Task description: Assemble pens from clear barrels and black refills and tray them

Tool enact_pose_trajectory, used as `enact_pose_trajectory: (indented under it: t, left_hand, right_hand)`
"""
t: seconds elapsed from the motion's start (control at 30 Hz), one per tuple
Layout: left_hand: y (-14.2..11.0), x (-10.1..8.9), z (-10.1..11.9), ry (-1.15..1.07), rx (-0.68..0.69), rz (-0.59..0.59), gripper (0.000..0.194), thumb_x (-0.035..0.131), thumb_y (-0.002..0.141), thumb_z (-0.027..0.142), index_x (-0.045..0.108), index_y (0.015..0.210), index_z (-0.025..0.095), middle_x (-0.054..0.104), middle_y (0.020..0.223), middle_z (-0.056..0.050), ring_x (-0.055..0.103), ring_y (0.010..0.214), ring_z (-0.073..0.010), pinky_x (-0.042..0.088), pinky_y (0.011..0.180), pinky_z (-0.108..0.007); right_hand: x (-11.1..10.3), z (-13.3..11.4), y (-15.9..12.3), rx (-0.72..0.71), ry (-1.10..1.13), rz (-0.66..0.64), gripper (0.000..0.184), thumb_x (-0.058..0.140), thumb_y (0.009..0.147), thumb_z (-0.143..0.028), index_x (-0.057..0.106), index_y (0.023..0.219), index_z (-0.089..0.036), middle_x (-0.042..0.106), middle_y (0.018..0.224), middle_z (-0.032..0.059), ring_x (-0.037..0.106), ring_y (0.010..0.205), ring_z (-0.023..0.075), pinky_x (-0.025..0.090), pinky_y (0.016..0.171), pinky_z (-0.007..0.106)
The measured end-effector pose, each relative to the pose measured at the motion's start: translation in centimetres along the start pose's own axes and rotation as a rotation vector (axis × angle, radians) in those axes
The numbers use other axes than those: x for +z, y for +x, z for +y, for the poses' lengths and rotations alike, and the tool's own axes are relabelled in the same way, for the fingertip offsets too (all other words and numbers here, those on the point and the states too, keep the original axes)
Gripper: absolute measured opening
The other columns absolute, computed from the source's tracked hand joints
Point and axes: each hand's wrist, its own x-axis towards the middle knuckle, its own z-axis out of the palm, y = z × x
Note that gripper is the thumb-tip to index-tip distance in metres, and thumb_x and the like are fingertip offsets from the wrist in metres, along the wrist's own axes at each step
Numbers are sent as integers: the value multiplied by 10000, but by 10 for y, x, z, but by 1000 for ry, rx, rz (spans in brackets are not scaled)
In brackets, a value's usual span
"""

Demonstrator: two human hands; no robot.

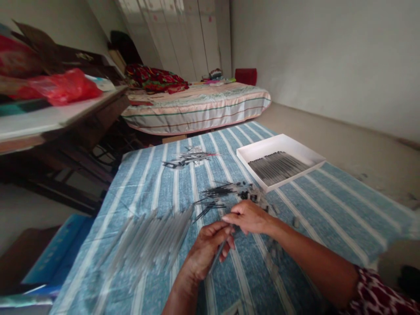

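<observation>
1. Left hand pinches a tube between thumb and fingers, with its lower end slanting out below the palm.
2. At the tube's upper end, the right hand has its thumb and fingers pressed together on it (the fingertips partly hide the exact grip). Both hands meet over the striped cloth of the desk, near its front edge.
3. As a judgement, the tube should be very light, fairly stiff along its length and a little slippery, and it may bend or crack if squeezed hard. Mid-length suits one hand for steadying; a fingertip pinch near the end suits the other.
4. Beyond the right hand stands a lidless white box. Grey sticks lie side by side in it, covering much of its floor, with bare space towards the far wall.
5. Left of the hands, pale tubes lie loose in a slanting row (blurred, so not countable).
6. Just past the hands are black rods, with small dark and pale pieces beside them.
7. On the other surface at far left sits a red bag; its contents I cannot tell.
</observation>
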Motion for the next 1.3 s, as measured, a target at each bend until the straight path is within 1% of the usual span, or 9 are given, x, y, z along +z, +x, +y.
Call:
enact_pose_trajectory:
  t: [0.17,0.27,0.47,0.6,0.73,0.87,1.0,1.2,1.3]
  left_hand:
    - [-3,-5,0,-5,-64,-91,277,620,765,384,643,833,117,675,626,-65,550,424,-112,398,416,-215]
    - [-4,-5,2,77,-37,-118,238,637,755,351,641,750,113,691,670,-76,594,495,-128,431,499,-237]
    - [-4,0,5,152,27,-107,214,646,746,322,611,693,118,674,617,-46,580,467,-111,385,457,-207]
    - [-4,0,5,58,7,-20,237,680,714,335,568,697,127,675,619,-44,599,461,-120,358,381,-176]
    - [-3,-4,5,-100,48,77,249,715,679,313,557,733,129,679,643,-40,615,483,-128,400,366,-173]
    - [-1,-5,5,-211,75,118,250,743,650,247,567,783,130,690,690,-41,628,531,-128,456,395,-177]
    - [0,-5,4,-270,80,132,287,753,639,206,580,855,131,693,724,-42,646,586,-138,500,445,-188]
    - [1,-5,7,-250,95,153,276,757,646,215,586,847,131,696,731,-48,641,593,-135,500,446,-181]
    - [2,-5,10,-234,91,164,283,767,635,214,593,843,132,696,730,-45,636,594,-131,500,447,-176]
  right_hand:
    - [-4,4,2,-15,24,-14,474,485,830,-474,458,458,-181,455,348,-53,424,331,67,337,401,186]
    - [-6,3,2,-5,4,-45,468,496,824,-465,448,456,-179,448,335,-56,408,317,58,318,383,175]
    - [-11,-5,-3,-8,-38,-36,471,480,832,-472,468,466,-175,456,347,-49,418,330,62,324,403,180]
    - [-24,5,-20,-44,-99,0,417,480,842,-438,551,535,-164,489,403,-42,448,399,80,318,449,198]
    - [-38,25,-50,-140,-406,-170,109,579,749,-213,662,683,-184,650,622,-8,571,589,128,327,550,217]
    - [-41,35,-73,-105,-657,-262,153,551,721,-123,677,722,-209,703,717,37,638,711,199,341,602,251]
    - [-38,33,-75,-112,-707,-279,154,535,732,-136,660,669,-199,701,690,49,647,697,211,337,583,257]
    - [-35,24,-66,-109,-750,-286,113,565,694,-161,676,701,-178,714,748,79,652,714,224,358,573,262]
    - [-33,20,-62,-92,-819,-270,156,527,732,-167,680,702,-161,717,768,106,652,704,223,362,567,267]
